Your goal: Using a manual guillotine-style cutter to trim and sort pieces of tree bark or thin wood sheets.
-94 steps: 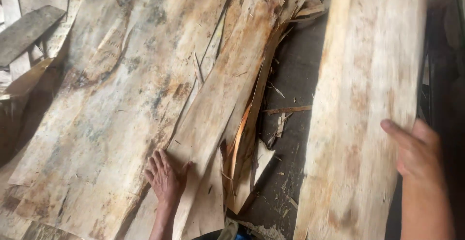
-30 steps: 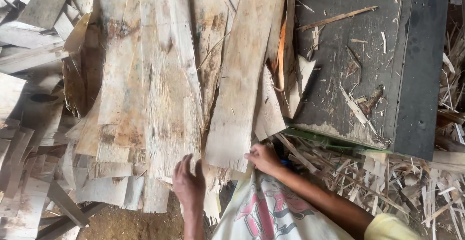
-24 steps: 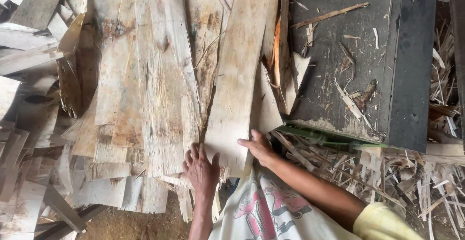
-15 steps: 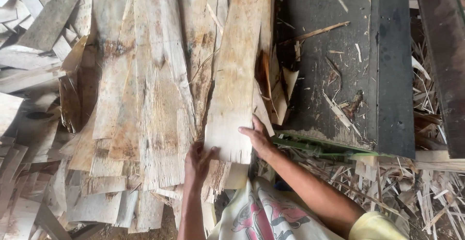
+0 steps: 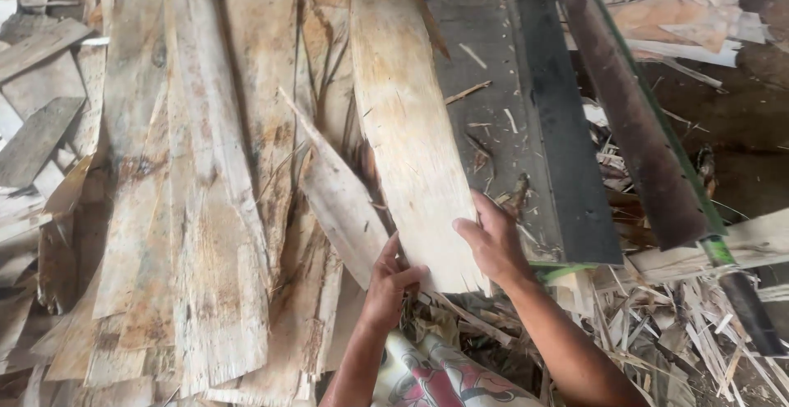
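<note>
Both my hands grip the near end of a long pale wood veneer strip (image 5: pixel 407 119) that is lifted above the pile. My left hand (image 5: pixel 389 282) holds its lower left corner, next to a narrower veneer piece (image 5: pixel 341 201). My right hand (image 5: pixel 493 241) clasps its lower right edge. A heap of rough veneer sheets (image 5: pixel 197 193) lies to the left under the strip.
A dark flat machine bed (image 5: pixel 534 127) sits to the right of the strip, with a rusty bar (image 5: pixel 633 111) beyond it. Wood scraps and splinters (image 5: pixel 657 325) litter the lower right. Loose boards (image 5: pixel 37 127) lie at the far left.
The strip has come up off the pile and its far end has swung toward the machine bed. Both hands shifted from pressing on its end to gripping it.
</note>
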